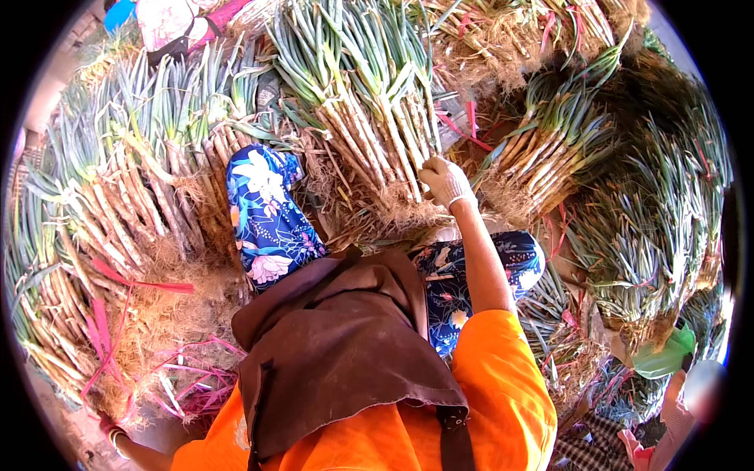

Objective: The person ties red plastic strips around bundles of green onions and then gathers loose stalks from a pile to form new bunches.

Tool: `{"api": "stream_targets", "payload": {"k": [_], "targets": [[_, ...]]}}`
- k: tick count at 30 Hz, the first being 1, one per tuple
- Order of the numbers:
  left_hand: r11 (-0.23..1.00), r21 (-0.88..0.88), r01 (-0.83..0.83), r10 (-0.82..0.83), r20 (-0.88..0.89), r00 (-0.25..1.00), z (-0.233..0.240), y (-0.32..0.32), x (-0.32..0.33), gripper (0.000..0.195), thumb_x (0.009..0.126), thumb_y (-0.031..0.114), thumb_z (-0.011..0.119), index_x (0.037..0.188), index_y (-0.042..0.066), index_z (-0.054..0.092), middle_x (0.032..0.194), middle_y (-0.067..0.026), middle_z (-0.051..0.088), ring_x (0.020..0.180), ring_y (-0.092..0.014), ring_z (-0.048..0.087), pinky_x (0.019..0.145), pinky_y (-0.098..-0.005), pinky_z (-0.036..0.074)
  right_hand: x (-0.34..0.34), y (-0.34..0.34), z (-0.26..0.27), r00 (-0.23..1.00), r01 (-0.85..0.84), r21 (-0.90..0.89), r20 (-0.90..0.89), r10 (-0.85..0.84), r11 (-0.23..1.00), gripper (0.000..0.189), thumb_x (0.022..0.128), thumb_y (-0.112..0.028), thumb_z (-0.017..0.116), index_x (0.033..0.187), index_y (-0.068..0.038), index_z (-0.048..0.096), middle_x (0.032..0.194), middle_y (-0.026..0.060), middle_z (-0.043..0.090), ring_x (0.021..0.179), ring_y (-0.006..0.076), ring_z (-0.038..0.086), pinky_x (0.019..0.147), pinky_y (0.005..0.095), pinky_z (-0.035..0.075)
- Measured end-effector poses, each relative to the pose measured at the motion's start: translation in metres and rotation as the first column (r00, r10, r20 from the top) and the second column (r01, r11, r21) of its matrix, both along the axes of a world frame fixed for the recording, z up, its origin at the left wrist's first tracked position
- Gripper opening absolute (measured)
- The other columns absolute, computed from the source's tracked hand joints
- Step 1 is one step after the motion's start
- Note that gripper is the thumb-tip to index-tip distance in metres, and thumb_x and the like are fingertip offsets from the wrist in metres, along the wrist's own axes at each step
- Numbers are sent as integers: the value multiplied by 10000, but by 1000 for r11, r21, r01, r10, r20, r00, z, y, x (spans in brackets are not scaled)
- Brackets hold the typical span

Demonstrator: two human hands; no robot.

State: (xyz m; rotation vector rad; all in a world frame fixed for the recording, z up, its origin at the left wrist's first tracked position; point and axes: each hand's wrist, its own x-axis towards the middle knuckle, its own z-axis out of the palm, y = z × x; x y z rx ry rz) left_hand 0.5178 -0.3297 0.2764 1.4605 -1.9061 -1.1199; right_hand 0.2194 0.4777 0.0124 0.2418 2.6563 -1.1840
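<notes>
My right hand [446, 181], in a pale knit glove, is beside the lower stalks of a bunch of long green onions [359, 135] in front of me. Its fingers are curled at the outermost stalk; whether they grip it cannot be made out. Brown dry roots [406, 203] fringe the bunch's lower end. At the lower left rim, my left hand [106, 425] is dark and partly hidden near strands of pink plastic tape [109, 347], so its hold is unclear. A wide row of green onions [123, 218] lies on my left, its roots toward me.
On the right lie a separate bunch of green onions [539, 147] and a large heap [642, 235]. More tied bundles [500, 41] are at the back. Pink tape [206, 382] is tangled at lower left. A green plastic bag [665, 353] is at lower right. Another person [165, 23] is partly visible at top left.
</notes>
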Motion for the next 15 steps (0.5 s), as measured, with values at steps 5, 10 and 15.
{"api": "stream_targets", "payload": {"k": [5, 10, 15], "targets": [[990, 135, 50, -85, 263, 961, -24, -41, 8, 377, 924, 361, 541, 1033, 14, 640, 857, -107, 643, 690, -209, 569, 645, -292, 475, 13, 17, -24, 982, 26, 90, 186, -43, 996, 462, 778, -343, 550, 1048, 14, 664, 960, 240, 675, 885, 320, 671, 841, 385, 498], [981, 119, 150, -191, 539, 820, -2, -61, -20, 431, 921, 419, 554, 940, 7, 682, 798, -125, 660, 686, -254, 585, 675, -328, 498, 7, 27, -72, 999, 11, 278, 48, -25, 960, 442, 750, -345, 604, 1043, -19, 661, 964, 223, 675, 894, 337, 660, 826, 393, 500], [903, -125, 411, -293, 521, 802, 17, -11, -57, 471, 945, 418, 544, 1134, -7, 615, 993, -67, 623, 893, -179, 554, 803, -319, 441, -16, 14, -136, 974, 225, 347, -52, -221, 911, 519, 717, -389, 625, 1111, -52, 633, 1035, 209, 665, 984, 364, 628, 875, 406, 478]]}}
